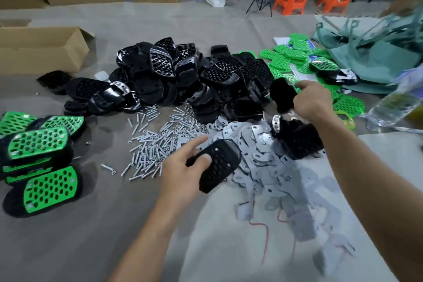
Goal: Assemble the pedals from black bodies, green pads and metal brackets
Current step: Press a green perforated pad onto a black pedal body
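Gathering parts for a pedal.
Clamping left grip [183,167] round black body [217,165], long axis seven to one o'clock; hovering right grip [313,101], closure unclear, beside green pads [349,103] at two o'clock, the nearer hand.

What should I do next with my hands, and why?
Probably drop the black piece in your right hand and take a green pad from those lying just beyond it: the black body your left hand holds has no pad yet.
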Tool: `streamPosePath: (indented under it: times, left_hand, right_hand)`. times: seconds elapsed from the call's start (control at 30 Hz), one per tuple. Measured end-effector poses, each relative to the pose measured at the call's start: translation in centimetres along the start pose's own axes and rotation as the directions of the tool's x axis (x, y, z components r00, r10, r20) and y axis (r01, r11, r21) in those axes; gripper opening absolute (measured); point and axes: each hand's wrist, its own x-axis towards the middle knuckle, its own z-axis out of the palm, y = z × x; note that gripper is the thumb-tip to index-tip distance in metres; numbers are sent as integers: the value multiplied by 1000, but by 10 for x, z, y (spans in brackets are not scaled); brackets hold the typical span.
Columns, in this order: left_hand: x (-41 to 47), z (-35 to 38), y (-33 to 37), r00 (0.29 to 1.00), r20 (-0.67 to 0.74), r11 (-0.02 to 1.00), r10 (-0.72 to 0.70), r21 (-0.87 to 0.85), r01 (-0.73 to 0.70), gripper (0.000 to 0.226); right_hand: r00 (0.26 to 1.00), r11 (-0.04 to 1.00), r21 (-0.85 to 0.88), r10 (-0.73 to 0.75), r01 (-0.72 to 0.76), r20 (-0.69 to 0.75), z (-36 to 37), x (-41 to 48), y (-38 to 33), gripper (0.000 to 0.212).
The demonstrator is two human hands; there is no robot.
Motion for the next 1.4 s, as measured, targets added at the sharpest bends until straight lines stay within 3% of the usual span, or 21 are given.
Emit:
streamPosePath:
  times: [0.13, 0.3, 0.37, 0.43, 0.5, 0.57, 0.63, 0.77, 0.9, 1.1, 1.2, 1.27, 1.33, 1.4]
  left_hand:
    - [16, 19, 10, 999, -9, 999, -34, -42, 34, 43]
    - [32, 28, 11, 998, -28, 997, -61, -51, 59, 41]
    - [38, 31, 12, 999, -25, 998, -45, -40, 44, 41]
    - [43, 34, 14, 999, -31, 999, -43, -19, 42, 39]
    - [47, 36, 16, 998, -37, 998, -55, -11, 55, 34]
    - [49, 38, 17, 997, -28, 998, -69, -14, 69, 34]
    - [50, 38, 17, 997, -13, 997, -75, -9, 75, 34]
    - [49, 35, 19, 997, -10, 997, -73, -20, 73, 34]
    - [43, 30, 16, 999, -2, 998, -51, -22, 51, 35]
    - [26, 15, 14, 994, 9, 994, -105, -43, 105, 42]
    - [17, 2, 18, 978, 99, 973, -186, -123, 197, 42]
    - [11, -6, 20, 961, 179, 947, -211, -205, 246, 47]
    - [7, -13, 19, 946, 239, 911, -221, -295, 287, 51]
    - [4, -18, 18, 936, 276, 874, -219, -372, 314, 53]
  right_hand:
    - [996, 999, 16, -46, 45, 80, -12, 32, 21, 59]
    - [981, 971, -211, -73, 111, 180, -5, 74, 25, 56]
    - [960, 929, -328, -85, 173, 266, 5, 83, 23, 40]
    - [965, 923, -344, -92, 175, 244, 10, 86, 17, 23]
    - [975, 914, -357, -134, 191, 176, 14, 92, 11, 36]
    - [984, 941, -299, -123, 156, 129, 19, 96, 9, 57]
    - [972, 970, -169, -142, 174, 185, 22, 94, 4, 65]
    - [932, 943, -155, -248, 295, 266, 26, 84, -6, 41]
    - [951, 941, -234, -185, 243, 247, 27, 74, -3, 16]
    - [951, 968, -173, -128, 181, 282, 23, 61, -10, 23]
    - [958, 996, 42, -86, 77, 275, 8, 58, -17, 31]
    - [943, 993, 92, -98, 72, 319, -7, 49, -23, 28]
    - [956, 987, 113, -137, 111, 259, -20, 38, -31, 18]
    - [984, 969, 205, -160, 140, 81, -29, 23, -38, 19]
